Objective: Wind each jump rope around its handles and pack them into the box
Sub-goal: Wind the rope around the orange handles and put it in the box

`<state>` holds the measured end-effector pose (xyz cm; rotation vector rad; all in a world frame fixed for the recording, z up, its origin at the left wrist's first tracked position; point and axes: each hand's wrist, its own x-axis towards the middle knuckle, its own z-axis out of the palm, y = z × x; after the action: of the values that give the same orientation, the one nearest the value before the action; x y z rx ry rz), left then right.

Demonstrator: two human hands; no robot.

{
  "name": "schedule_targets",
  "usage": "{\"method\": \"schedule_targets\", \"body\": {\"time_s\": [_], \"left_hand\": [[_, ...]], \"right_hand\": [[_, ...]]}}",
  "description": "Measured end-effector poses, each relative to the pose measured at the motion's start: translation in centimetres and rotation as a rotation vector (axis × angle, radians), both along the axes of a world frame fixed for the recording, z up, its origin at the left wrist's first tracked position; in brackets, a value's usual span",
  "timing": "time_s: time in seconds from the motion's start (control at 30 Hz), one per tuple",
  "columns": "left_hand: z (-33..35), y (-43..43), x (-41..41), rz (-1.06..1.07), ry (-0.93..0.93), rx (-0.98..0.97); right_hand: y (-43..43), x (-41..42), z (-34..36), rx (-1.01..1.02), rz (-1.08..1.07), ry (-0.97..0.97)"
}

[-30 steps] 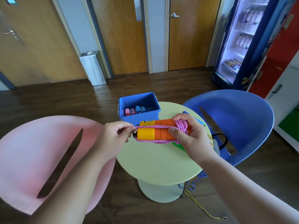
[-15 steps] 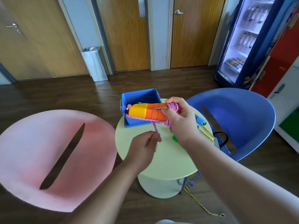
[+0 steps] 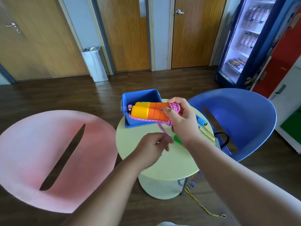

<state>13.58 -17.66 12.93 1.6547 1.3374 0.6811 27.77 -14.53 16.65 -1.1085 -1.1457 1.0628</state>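
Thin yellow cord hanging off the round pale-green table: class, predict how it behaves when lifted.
Probably floppy: the thin yellow cord drapes over the round pale-green table and snakes across the floor. Likely light, being so thin; its trailing tail may snag.

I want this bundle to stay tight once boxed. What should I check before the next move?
1. Two orange-and-yellow plastic handles side by side in right hand grip: ok.
2. Pink braided rope fully wound: not ok, a tail is left unwound.
3. Left hand pinches that tail: ok.
4. Blue plastic box open: ok; room inside: cannot tell.
5. Yellow rope with blue handle wound: not ok, trails off the round green table.
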Motion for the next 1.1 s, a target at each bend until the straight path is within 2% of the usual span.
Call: {"method": "schedule_targets", "body": {"time_s": [0.03,0.1,0.17,0.23,0.3,0.37,0.43,0.6,0.8,0.97,1.1], "left_hand": [[0.1,0.2,-0.9,0.066,-0.080,-0.103],[0.7,0.6,-2.8,0.289,-0.357,-0.300],[1.7,1.2,-4.6,0.469,-0.609,-0.375],[3.0,1.8,-5.4,0.518,-0.685,-0.382],[4.1,2.4,-5.0,0.509,-0.600,-0.329],[4.4,2.9,-3.9,0.514,-0.436,-0.239],[4.2,3.0,-3.0,0.550,-0.352,-0.160],[3.6,3.0,-2.4,0.599,-0.513,-0.101],[3.0,2.5,-1.7,0.521,-0.358,0.085],[2.9,2.1,-1.5,0.529,-0.373,0.084],[2.6,3.0,-2.2,0.605,-0.480,-0.045]], "right_hand": [[0.0,0.5,0.1,0.017,0.025,-0.015],[-0.1,1.5,0.3,0.055,0.088,-0.026],[-0.3,2.3,0.1,0.087,0.135,-0.081],[-0.3,2.5,-0.7,0.080,0.151,-0.160],[-0.6,2.4,-1.2,0.070,0.163,-0.198],[-0.9,2.1,-1.4,0.063,0.183,-0.162],[-1.3,1.9,-1.2,0.038,0.168,-0.155],[-1.4,1.8,-1.3,-0.063,0.053,-0.153],[-0.1,2.4,-1.5,-0.236,-0.015,-0.255],[0.1,2.3,-0.3,-0.220,0.008,-0.345],[0.2,2.9,0.3,-0.198,0.137,-0.295]]}}
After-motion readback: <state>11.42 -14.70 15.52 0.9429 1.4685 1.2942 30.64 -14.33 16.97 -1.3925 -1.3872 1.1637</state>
